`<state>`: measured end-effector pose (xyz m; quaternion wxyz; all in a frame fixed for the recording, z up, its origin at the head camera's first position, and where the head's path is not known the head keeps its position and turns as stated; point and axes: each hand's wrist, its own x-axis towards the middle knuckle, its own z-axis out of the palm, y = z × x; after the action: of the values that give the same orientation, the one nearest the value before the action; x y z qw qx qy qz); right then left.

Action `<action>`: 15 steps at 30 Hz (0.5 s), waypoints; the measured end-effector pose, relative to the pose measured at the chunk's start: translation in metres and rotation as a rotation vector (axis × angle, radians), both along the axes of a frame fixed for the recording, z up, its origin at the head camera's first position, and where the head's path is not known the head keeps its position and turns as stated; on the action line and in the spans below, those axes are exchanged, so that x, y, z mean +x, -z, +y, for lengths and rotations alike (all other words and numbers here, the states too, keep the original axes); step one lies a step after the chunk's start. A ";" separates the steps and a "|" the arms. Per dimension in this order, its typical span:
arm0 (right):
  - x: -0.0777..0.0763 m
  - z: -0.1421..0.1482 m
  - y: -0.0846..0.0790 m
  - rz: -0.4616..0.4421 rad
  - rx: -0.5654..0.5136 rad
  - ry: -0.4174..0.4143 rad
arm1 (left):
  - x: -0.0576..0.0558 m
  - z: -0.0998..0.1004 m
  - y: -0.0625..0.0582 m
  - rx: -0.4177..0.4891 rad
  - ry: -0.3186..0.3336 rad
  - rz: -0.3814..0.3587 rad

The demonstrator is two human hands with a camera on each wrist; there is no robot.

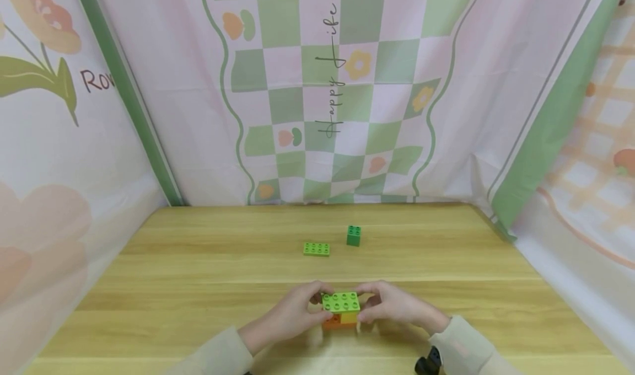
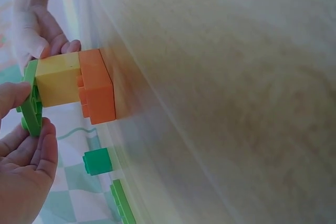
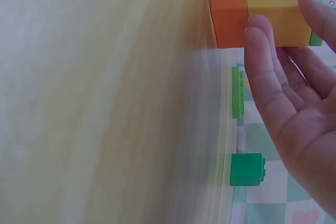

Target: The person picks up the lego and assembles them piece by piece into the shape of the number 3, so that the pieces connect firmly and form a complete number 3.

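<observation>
Lime green topped the stack I watched from my remote post: an upper plate (image 1: pixel 340 303) with 8 studs in 2 rows of 4, near the front of the wooden table (image 1: pixel 198 270). The person's left hand (image 1: pixel 300 311) had a narrow grip on it, pinching its left end between thumb and fingers. The right hand (image 1: pixel 392 307) curled round the right end of the yellow block (image 2: pixel 59 80) just under that plate, digits to either side; I could not tell how firmly it pressed.

Through the left wrist camera I saw the plate leaning slightly against the yellow block's top, and I could not tell whether the 2 were fully joined. The yellow block sat on the right part of an orange block (image 2: pixel 98 87), the lowest of the 3 pieces, whose left studs lay bare.

Beyond the hands, well apart from the stack, I had 2 loose pieces on the tabletop: a flat lime plate (image 1: pixel 316 249), also with 8 studs, and, near it to the right and a little farther back, a dark green block (image 1: pixel 354 236) with 4 studs. Behind them hung a green-and-white checked curtain (image 1: pixel 317 71) lettered "Happy Life". Pale sleeves (image 1: pixel 468 344) covered both forearms.
</observation>
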<state>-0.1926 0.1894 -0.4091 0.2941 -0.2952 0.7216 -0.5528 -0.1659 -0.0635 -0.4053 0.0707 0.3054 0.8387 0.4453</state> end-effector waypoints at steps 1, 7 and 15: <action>0.000 0.000 0.000 -0.001 -0.004 -0.001 | 0.000 0.000 0.000 0.003 0.000 -0.002; 0.001 0.000 -0.001 0.008 0.010 0.006 | 0.000 0.000 -0.001 0.011 -0.005 -0.013; -0.001 0.001 -0.006 0.042 0.038 -0.012 | 0.001 0.001 -0.002 0.014 -0.005 -0.014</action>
<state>-0.1931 0.1906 -0.4034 0.2879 -0.3055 0.7362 -0.5308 -0.1653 -0.0629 -0.4035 0.0735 0.3009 0.8359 0.4532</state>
